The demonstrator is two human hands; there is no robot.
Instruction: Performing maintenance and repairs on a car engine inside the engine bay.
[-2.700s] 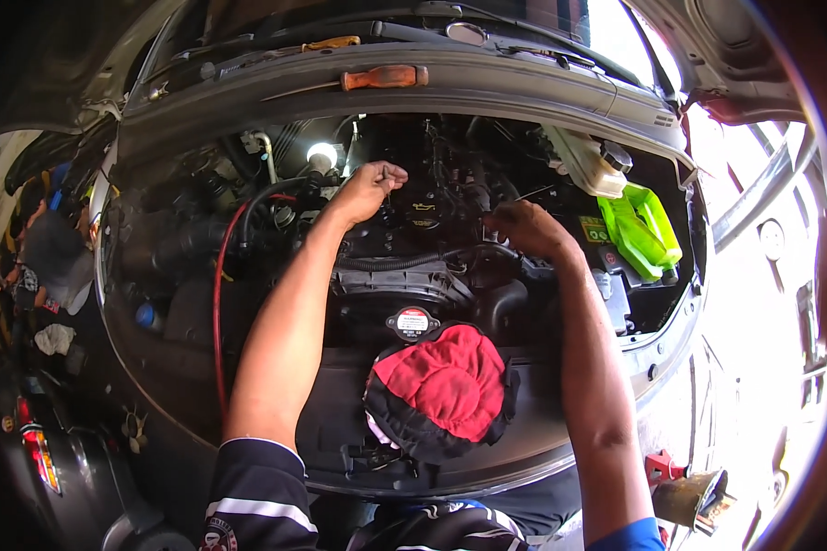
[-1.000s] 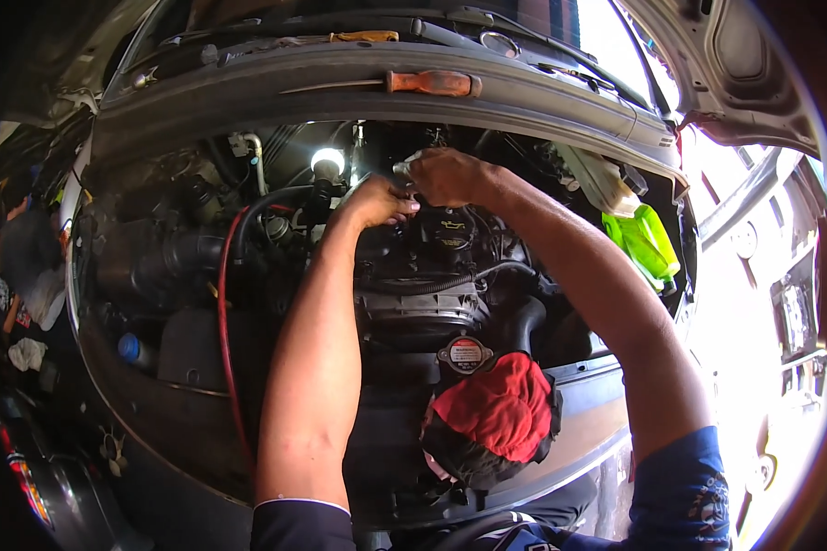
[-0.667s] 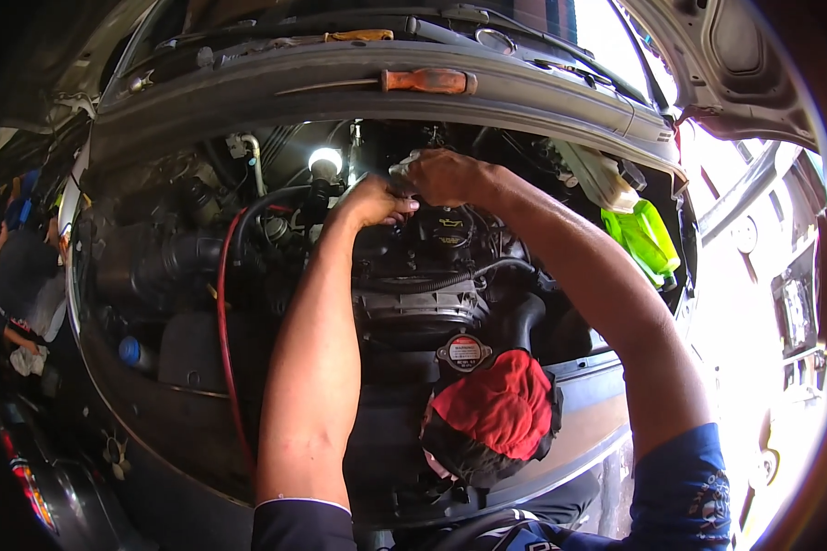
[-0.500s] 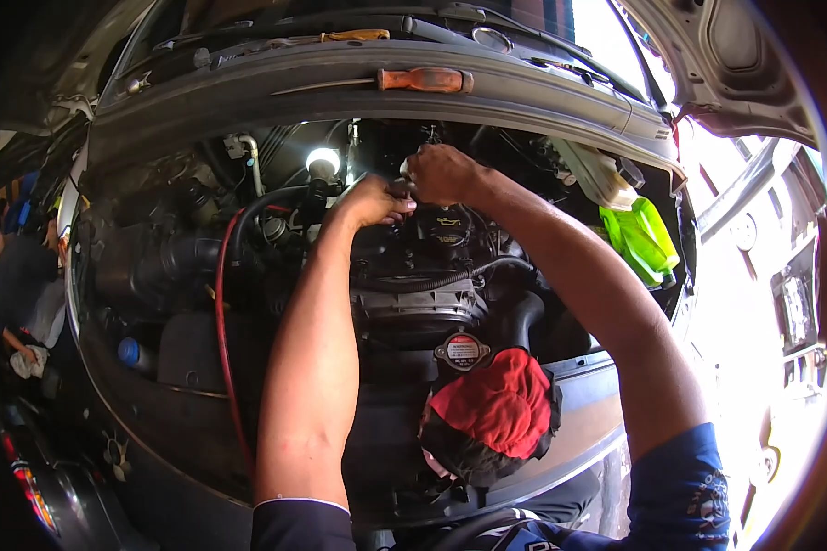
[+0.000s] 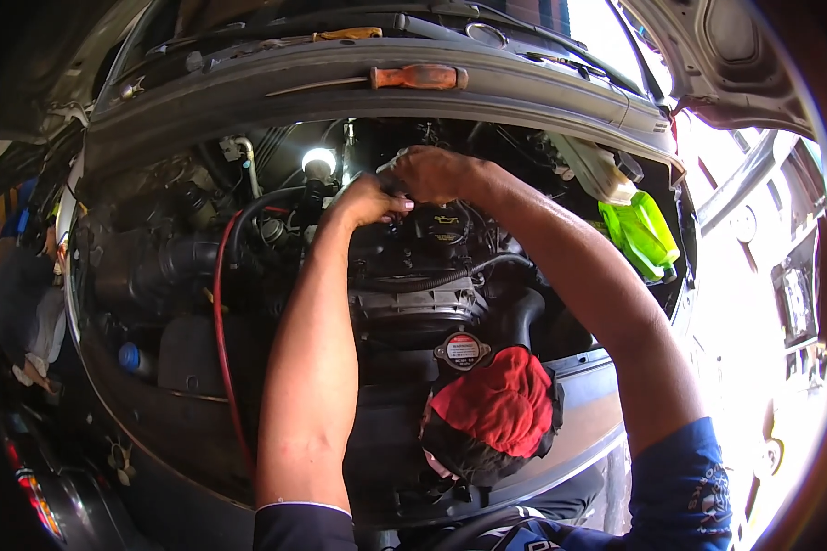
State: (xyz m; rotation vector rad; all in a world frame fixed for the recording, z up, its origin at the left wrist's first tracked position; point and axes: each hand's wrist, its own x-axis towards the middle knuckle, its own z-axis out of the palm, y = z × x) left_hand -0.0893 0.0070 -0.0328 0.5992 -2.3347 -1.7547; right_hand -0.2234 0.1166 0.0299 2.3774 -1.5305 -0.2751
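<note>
Both arms reach over the engine [image 5: 413,298] of a car with its bonnet raised. My left hand [image 5: 369,202] is closed, thumb and fingers curled together at the engine's rear, left of the black oil filler cap [image 5: 446,234]. My right hand [image 5: 435,174] is closed too, knuckles up, just beyond that cap and against the fingertips of my left. Whatever the fingers grip is hidden between them. A glowing work lamp [image 5: 320,163] stands just left of my left hand.
An orange-handled screwdriver [image 5: 418,77] lies on the ledge below the windscreen. A red and black cloth [image 5: 492,404] rests at the front beside the radiator cap [image 5: 461,351]. Bright green plastic bottle [image 5: 640,237] at right; red hose [image 5: 219,312] at left. Another person [image 5: 28,294] is at far left.
My right hand has shifted slightly left, closer over my left hand. My left hand has barely moved. The whole view has drifted a little.
</note>
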